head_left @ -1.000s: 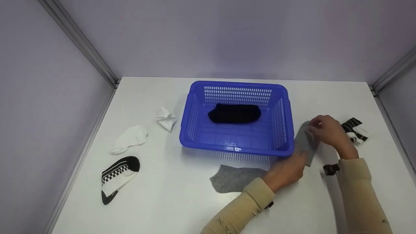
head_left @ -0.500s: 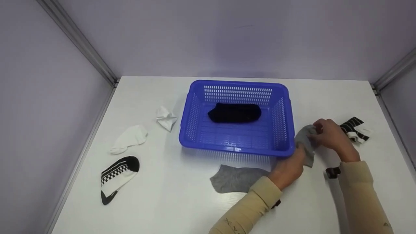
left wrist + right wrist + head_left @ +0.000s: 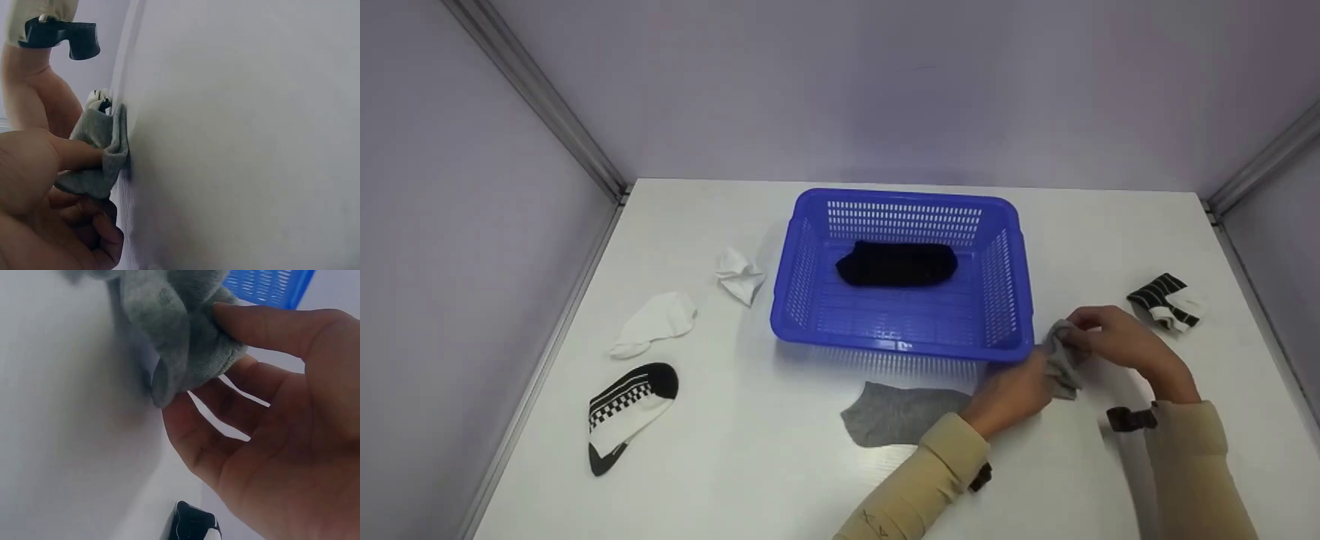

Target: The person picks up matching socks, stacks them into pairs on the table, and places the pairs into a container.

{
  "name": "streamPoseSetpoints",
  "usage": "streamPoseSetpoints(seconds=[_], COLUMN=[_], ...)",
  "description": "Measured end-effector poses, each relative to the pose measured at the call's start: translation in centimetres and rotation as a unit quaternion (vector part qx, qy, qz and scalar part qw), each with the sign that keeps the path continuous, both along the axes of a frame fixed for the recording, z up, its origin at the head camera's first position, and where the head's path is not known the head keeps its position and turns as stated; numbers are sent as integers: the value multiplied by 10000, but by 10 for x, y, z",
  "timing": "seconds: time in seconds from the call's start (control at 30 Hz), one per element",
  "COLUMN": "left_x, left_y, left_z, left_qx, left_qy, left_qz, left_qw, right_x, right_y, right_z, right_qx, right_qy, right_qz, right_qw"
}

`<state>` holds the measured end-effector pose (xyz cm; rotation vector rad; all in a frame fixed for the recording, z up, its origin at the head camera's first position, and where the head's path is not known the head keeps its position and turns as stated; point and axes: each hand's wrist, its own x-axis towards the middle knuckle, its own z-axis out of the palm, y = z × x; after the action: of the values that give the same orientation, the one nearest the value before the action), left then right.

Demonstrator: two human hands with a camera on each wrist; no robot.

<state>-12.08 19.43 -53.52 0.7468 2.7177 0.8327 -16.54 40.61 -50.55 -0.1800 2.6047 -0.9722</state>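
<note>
A grey sock [image 3: 1063, 364], bunched and folded, is between both hands just right of the blue basket. My right hand [image 3: 1121, 341] pinches its upper end between thumb and fingers; the right wrist view shows the thumb pressed on the sock [image 3: 174, 337] with fingertips beneath. My left hand [image 3: 1011, 394] holds the sock's near side by the basket's front right corner; in the left wrist view its thumb pushes into the folded cloth [image 3: 95, 132]. A second grey sock [image 3: 900, 414] lies flat in front of the basket, its right end hidden behind the left forearm.
The blue basket [image 3: 900, 346] contains a black sock [image 3: 897, 264]. To its left lie a crumpled white sock [image 3: 740, 277], a flatter white sock [image 3: 656, 326] and a black-and-white checkered sock [image 3: 631, 415]. A bunched black-and-white sock [image 3: 1166, 302] lies at the right. Walls enclose the table [image 3: 750, 480].
The grey sock between the hands was stretched out long; its far end has been brought down toward the person, and the sock is now bunched. The right hand moved nearer with it.
</note>
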Motion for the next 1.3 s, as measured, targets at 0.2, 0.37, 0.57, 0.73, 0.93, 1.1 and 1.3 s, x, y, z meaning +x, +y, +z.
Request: streamPoseSetpoints(seconds=[0.2,0.37,0.57,0.73,0.93,1.1,1.3], left_x=[4,16,32,44,52,52,52], left_y=[-2,-7,-22,-48,-101,-159,-209], left_z=[8,13,22,43,49,35,18], left_qx=[1809,2345,2634,2953,2584,2594,2212], left_qy=[-1535,-1996,-2101,-2363,-1757,-1732,-1919], left_qz=[512,646,137,-113,-33,413,1242], left_qw=[9701,9492,9414,9256,9499,9492,9481], right_x=[13,26,39,54,76,87,89], right_y=[-6,-11,-13,-9,-26,-65,-106], right_z=[9,25,46,54,52,34,16], right_qx=[-869,-1159,-1050,-1258,-1690,-2399,-2048], right_qy=[246,365,479,197,-143,-465,-504], right_qz=[-38,113,284,326,69,659,1005], right_qw=[9959,9925,9929,9913,9855,9674,9723])
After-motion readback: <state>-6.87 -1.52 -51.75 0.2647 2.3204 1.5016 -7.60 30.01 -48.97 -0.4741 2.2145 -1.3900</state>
